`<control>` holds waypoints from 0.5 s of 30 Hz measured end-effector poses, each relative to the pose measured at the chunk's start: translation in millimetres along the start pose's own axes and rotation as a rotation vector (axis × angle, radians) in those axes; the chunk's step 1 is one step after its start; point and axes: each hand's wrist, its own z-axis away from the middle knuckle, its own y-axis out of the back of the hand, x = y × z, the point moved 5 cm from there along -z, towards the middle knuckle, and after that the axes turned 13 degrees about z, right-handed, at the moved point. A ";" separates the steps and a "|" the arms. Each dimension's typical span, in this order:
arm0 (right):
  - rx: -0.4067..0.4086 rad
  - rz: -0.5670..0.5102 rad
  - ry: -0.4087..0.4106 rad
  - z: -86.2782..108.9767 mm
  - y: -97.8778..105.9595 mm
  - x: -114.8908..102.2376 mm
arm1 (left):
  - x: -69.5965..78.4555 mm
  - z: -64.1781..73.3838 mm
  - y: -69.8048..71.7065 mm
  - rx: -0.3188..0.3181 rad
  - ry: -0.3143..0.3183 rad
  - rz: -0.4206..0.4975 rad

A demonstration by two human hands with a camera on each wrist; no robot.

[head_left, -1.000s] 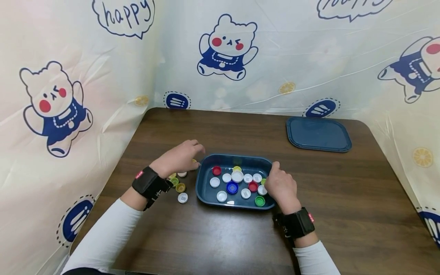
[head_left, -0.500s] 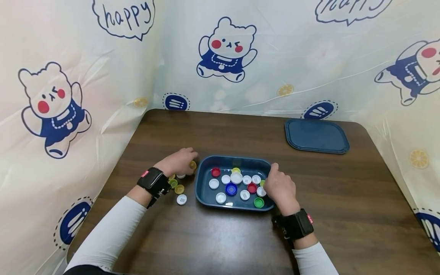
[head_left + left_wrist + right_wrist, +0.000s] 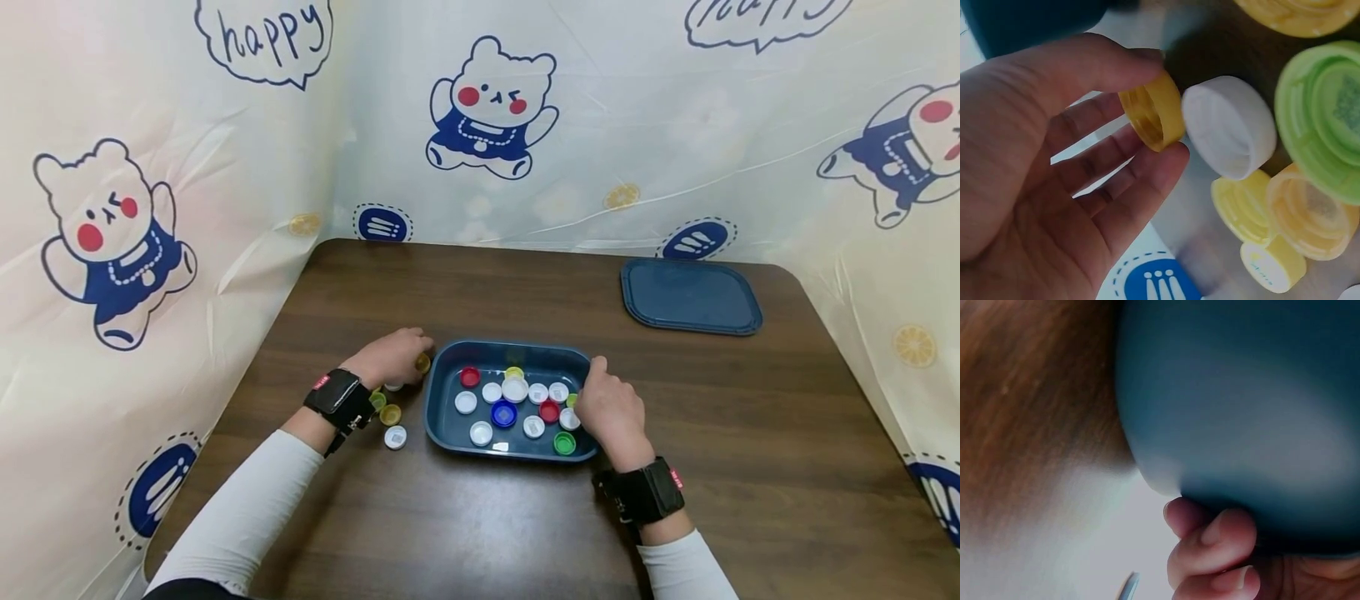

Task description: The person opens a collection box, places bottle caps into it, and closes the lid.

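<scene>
My left hand (image 3: 388, 357) is left of the blue tray (image 3: 447, 429). In the left wrist view it pinches a yellow bottle cap (image 3: 1171, 114) between thumb and fingers. Right beside that cap a white bottle cap (image 3: 1230, 125) stands tilted, with a green cap (image 3: 1319, 122) and several yellow ones around it. My right hand (image 3: 613, 410) grips the tray's right end, its fingers (image 3: 1229, 531) curled at the wall in the right wrist view. Inside the tray lie several caps, among them a blue cap (image 3: 504, 414), a red cap (image 3: 469, 377) and a green one.
A flat dark-blue lid (image 3: 692, 296) lies at the back right of the brown wooden table (image 3: 480, 525). A loose white cap (image 3: 395, 437) lies left of the tray. Patterned curtain (image 3: 637, 100) hangs behind and at the sides.
My left hand has come down and back slightly beside the tray, and a yellow cap now shows at its fingertips. My right hand keeps its grip on the tray.
</scene>
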 end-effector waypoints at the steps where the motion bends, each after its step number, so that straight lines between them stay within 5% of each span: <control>1: 0.003 0.001 0.003 0.1 0.4 -0.1 | 1.1 1.3 1.6 0.010 0.000 0.001; 7: -0.001 0.003 0.014 1.5 0.7 -0.2 | 11.4 11.7 14.0 0.044 -0.009 0.021; 15: -0.001 -0.009 0.012 1.8 0.4 -0.3 | 37.6 28.4 32.7 0.137 -0.098 0.010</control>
